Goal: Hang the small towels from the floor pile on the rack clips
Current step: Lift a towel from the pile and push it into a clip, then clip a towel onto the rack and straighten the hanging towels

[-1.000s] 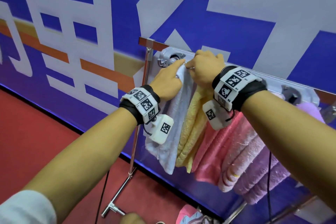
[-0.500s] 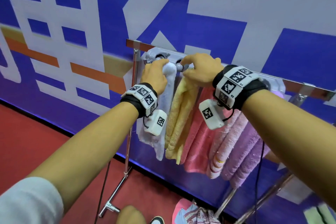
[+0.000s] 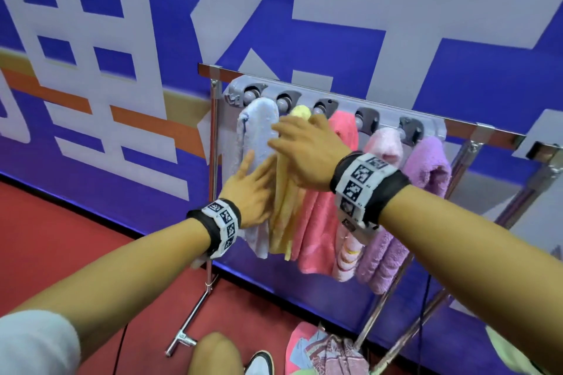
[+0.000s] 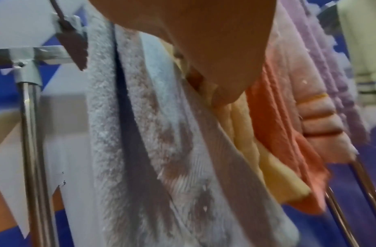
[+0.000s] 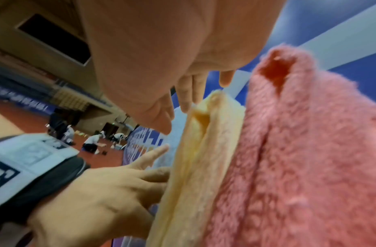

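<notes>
On the grey plastic clip rail (image 3: 332, 106) of the chrome rack five small terry towels hang side by side; leftmost is the pale blue-white towel (image 3: 256, 143), its top bunched into the first clip, then the soft yellow towel (image 3: 285, 192), the coral-pink towel (image 3: 320, 216), the light pink striped towel (image 3: 382, 146) and the lilac towel (image 3: 429, 161); more crumpled towels (image 3: 323, 350) lie on the red floor below the rack. These look light, limp and fluffy, likely to slump and slip unless a gathered corner is pushed well into a clip; the best hold is probably a pinch near the top edge. The left hand (image 3: 248, 195) reaches forward at mid-height, fingers straight and spread, flat against the blue-white towel and the edge of the yellow one, gripping nothing. The right hand (image 3: 307, 152) is higher, palm down, fingers extended and relaxed in front of the yellow towel's top just under the clips; it holds nothing either.
</notes>
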The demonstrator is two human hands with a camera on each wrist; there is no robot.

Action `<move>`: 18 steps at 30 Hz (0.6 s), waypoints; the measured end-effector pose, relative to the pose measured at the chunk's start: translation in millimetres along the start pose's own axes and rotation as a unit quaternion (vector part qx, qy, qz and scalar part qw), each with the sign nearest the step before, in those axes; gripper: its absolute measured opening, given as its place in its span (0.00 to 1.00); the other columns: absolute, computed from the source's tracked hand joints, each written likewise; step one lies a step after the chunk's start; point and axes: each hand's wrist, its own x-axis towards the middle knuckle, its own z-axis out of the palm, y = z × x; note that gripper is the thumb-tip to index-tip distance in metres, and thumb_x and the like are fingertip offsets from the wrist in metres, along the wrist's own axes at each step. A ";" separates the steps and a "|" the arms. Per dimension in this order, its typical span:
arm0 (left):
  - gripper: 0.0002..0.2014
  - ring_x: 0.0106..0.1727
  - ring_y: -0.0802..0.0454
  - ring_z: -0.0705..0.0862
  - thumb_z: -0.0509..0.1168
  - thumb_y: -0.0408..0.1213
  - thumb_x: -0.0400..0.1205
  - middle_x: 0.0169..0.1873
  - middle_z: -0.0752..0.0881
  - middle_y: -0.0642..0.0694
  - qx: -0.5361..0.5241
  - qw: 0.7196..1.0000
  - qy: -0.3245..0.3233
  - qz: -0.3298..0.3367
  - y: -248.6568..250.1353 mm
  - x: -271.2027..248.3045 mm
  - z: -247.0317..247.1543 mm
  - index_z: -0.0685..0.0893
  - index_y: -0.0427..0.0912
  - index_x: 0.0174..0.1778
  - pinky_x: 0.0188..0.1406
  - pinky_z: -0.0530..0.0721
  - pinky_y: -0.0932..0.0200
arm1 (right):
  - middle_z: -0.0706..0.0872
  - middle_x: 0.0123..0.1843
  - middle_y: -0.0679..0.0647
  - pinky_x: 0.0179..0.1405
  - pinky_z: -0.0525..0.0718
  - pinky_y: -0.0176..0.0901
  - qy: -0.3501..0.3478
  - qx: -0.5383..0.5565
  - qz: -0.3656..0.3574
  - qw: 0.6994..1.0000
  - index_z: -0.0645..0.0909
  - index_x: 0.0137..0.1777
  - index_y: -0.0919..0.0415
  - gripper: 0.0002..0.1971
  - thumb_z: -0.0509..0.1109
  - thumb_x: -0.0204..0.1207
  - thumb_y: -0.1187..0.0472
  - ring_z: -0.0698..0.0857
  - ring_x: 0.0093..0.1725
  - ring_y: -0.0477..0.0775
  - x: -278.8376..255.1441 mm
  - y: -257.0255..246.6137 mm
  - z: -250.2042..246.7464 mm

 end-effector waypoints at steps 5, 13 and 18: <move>0.37 0.87 0.40 0.49 0.51 0.60 0.76 0.83 0.64 0.39 0.038 0.989 -0.142 0.011 5.4 -14.4 21.3 0.70 0.47 0.81 0.75 0.25 0.25 | 0.82 0.68 0.55 0.68 0.54 0.66 -0.064 -0.036 0.010 0.997 0.87 0.54 0.52 0.20 0.69 0.61 0.52 0.71 0.78 0.62 -6.4 -13.0 20.4; 0.41 0.86 0.38 0.53 0.64 0.61 0.73 0.86 0.53 0.38 0.019 0.977 -0.210 -0.042 4.5 -33.9 20.5 0.61 0.52 0.83 0.79 0.45 0.24 | 0.76 0.72 0.53 0.70 0.48 0.66 -0.051 -0.036 0.009 0.998 0.84 0.61 0.52 0.22 0.69 0.66 0.52 0.61 0.82 0.59 -21.5 -15.7 14.9; 0.13 0.46 0.40 0.85 0.60 0.48 0.75 0.50 0.84 0.44 -0.128 0.987 -0.027 -0.095 6.2 -23.2 -22.6 0.82 0.43 0.45 0.40 0.75 0.49 | 0.76 0.75 0.55 0.72 0.55 0.68 -0.039 0.002 0.006 0.999 0.83 0.64 0.53 0.23 0.69 0.67 0.55 0.63 0.82 0.58 -30.2 -18.0 5.2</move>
